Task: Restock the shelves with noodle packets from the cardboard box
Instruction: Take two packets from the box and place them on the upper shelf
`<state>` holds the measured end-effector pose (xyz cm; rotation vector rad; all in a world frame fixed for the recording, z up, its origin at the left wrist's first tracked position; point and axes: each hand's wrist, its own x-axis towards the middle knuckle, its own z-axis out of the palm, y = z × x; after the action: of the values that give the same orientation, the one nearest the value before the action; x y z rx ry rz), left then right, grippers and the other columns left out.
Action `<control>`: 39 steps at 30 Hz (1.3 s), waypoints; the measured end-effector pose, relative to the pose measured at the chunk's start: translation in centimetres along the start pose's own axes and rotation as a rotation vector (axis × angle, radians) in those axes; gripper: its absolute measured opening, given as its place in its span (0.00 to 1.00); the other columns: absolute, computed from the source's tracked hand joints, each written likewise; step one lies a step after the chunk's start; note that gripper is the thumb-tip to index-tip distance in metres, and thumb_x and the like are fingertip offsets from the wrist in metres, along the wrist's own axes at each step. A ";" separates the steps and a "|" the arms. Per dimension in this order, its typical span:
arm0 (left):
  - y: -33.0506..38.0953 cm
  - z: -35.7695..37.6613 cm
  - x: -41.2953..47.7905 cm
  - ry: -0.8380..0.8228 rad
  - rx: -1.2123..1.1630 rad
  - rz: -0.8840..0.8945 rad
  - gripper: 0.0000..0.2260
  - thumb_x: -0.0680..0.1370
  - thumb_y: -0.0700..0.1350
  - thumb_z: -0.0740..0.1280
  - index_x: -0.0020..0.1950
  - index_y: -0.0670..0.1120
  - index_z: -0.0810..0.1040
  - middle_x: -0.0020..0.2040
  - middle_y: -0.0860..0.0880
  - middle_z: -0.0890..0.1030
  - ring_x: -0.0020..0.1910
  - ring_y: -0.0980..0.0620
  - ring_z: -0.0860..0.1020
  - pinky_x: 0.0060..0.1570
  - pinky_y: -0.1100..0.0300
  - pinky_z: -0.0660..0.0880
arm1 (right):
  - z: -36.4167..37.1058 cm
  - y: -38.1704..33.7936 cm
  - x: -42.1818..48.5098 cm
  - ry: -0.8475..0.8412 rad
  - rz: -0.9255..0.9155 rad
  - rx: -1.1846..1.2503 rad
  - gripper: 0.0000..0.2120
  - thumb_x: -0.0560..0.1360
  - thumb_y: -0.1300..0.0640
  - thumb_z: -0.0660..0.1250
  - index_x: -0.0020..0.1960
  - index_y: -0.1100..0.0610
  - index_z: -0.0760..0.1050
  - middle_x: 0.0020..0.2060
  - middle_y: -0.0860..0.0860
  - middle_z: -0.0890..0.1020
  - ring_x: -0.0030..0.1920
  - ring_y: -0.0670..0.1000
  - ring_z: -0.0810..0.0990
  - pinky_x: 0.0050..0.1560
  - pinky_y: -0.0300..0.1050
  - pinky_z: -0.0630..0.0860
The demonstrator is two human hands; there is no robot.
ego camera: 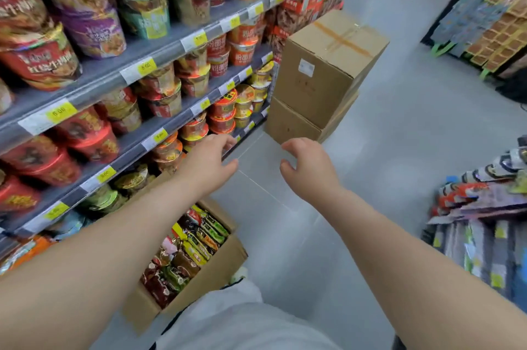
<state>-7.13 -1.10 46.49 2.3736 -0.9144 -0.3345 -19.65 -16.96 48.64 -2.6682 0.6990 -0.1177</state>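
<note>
While left hand and right hand hover empty, loosely curled, box of packets lies below, behind them; left nearer.

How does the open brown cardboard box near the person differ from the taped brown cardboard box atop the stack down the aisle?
The open brown cardboard box is unsealed and shows colourful noodle packets; the taped brown cardboard box is sealed, contents hidden. The open one sits on the floor; the taped one rests on another box. Both stand beside the shelves.
</note>
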 end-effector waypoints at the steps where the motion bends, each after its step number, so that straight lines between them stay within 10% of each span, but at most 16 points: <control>1: 0.0 -0.2 1.7 -0.003 -0.004 -0.016 0.18 0.75 0.48 0.68 0.64 0.49 0.73 0.58 0.50 0.75 0.54 0.52 0.74 0.51 0.59 0.70 | -0.3 0.1 1.9 -0.013 -0.023 -0.005 0.16 0.75 0.57 0.61 0.62 0.56 0.74 0.57 0.53 0.77 0.59 0.55 0.73 0.58 0.47 0.70; 17: -2.8 -1.1 16.0 0.394 -0.063 -0.646 0.16 0.74 0.45 0.69 0.62 0.48 0.75 0.58 0.48 0.77 0.54 0.48 0.77 0.52 0.60 0.70 | 3.3 -3.0 30.4 -0.342 -0.724 0.054 0.15 0.72 0.58 0.64 0.58 0.60 0.77 0.51 0.58 0.81 0.55 0.59 0.76 0.55 0.51 0.73; 31: -5.1 7.6 2.7 0.715 -0.191 -1.319 0.10 0.75 0.46 0.66 0.56 0.48 0.77 0.50 0.49 0.79 0.48 0.50 0.77 0.40 0.59 0.68 | 15.1 -11.0 26.4 -0.802 -1.283 -0.146 0.17 0.73 0.58 0.63 0.61 0.59 0.75 0.56 0.56 0.77 0.60 0.57 0.73 0.61 0.49 0.70; 39: -10.7 17.1 0.4 0.786 -0.308 -1.550 0.17 0.75 0.49 0.67 0.62 0.47 0.75 0.55 0.47 0.79 0.53 0.45 0.78 0.49 0.57 0.73 | 27.2 -11.2 24.1 -0.918 -1.411 -0.339 0.16 0.74 0.56 0.64 0.60 0.59 0.75 0.57 0.57 0.77 0.58 0.58 0.74 0.59 0.51 0.71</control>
<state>-8.27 -2.06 26.39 2.0896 1.3034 -0.0336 11.20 -10.47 27.37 -2.4882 -1.5111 0.8373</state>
